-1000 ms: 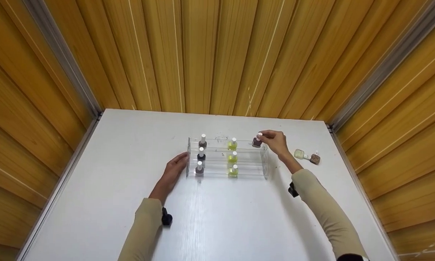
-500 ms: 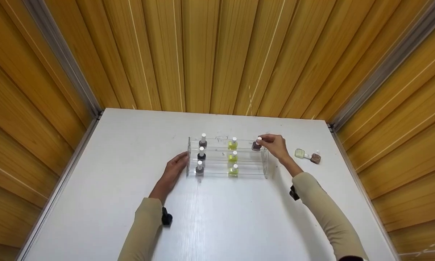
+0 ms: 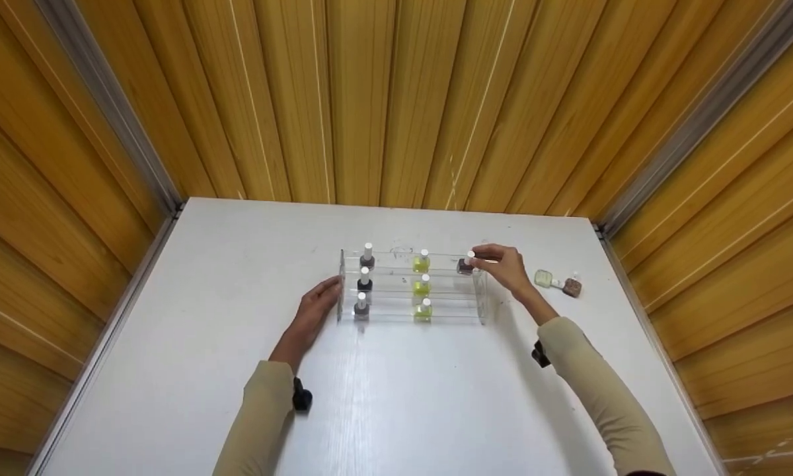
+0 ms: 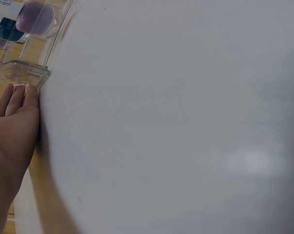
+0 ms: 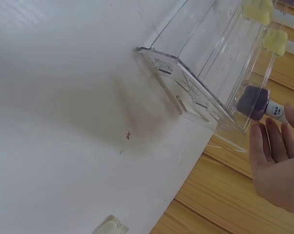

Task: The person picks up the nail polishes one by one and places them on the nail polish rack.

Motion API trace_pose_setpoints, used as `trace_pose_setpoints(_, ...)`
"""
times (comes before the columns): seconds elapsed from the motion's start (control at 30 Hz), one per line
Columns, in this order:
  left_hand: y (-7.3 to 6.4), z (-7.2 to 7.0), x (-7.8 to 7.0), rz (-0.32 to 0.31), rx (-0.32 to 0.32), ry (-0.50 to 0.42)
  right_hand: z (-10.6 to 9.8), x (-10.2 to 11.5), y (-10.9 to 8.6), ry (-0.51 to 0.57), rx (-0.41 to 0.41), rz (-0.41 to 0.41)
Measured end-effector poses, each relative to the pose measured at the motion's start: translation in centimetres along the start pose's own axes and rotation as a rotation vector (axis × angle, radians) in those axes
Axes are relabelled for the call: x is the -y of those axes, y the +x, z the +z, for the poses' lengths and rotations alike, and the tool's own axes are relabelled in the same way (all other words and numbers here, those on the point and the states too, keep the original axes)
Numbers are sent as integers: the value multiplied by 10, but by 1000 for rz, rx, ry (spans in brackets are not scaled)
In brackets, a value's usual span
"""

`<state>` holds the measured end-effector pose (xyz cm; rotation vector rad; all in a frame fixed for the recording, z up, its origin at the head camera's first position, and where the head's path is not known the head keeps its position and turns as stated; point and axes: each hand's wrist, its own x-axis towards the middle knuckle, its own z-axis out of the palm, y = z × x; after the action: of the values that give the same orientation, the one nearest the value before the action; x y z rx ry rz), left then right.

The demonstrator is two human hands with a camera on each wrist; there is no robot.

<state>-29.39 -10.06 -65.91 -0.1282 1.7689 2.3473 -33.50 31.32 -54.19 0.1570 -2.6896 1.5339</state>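
Note:
A clear acrylic tiered rack (image 3: 393, 309) stands on the white table. My right hand (image 3: 507, 268) pinches the white cap of a dark purple nail polish bottle (image 3: 464, 266) at the right end of the rear tier. In the right wrist view that bottle (image 5: 252, 102) sits upright against the tier, thumb and fingers at its cap. My left hand (image 3: 314, 311) rests its fingers against the rack's left side panel; the left wrist view shows them extended at the panel (image 4: 27, 69). Dark polish bottles (image 3: 361, 309) line the left column, yellow ones (image 3: 422, 312) the middle column, one per tier.
To the right of the rack lie a pale green polish bottle (image 3: 543, 278) and a glittery brown one (image 3: 572, 287), close together. Wood-patterned walls (image 3: 363, 99) surround the table's back and sides. The white tabletop (image 3: 410, 410) stretches in front of the rack.
My right hand has lowered the dark purple bottle slightly onto the rear tier, its fingers staying at the cap. The left hand has kept its place beside the rack.

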Motion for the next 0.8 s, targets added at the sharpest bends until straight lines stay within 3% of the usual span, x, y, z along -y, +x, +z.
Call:
trace_pose_setpoints(0.1, -1, 0, -1, -9, 0, -10, -13, 0, -4, -3, -15, -4)
trace_pose_setpoints(0.27, -2, -2, -2, -24, -11, 14, -46, -1, -11, 25, -44, 62)
trace_pose_setpoints(0.43, -1, -4, -2, -26, -21, 1, -82, -33, -15, -12, -145, 120)
trace_pose_setpoints(0.67, -2, -2, -1, -10, -4, -18, -121, -85, -33, 35, -326, 387)
trace_pose_setpoints(0.8, -1, 0, -1, 0, 7, -17, -132, -100, -45, -45, -445, 473)
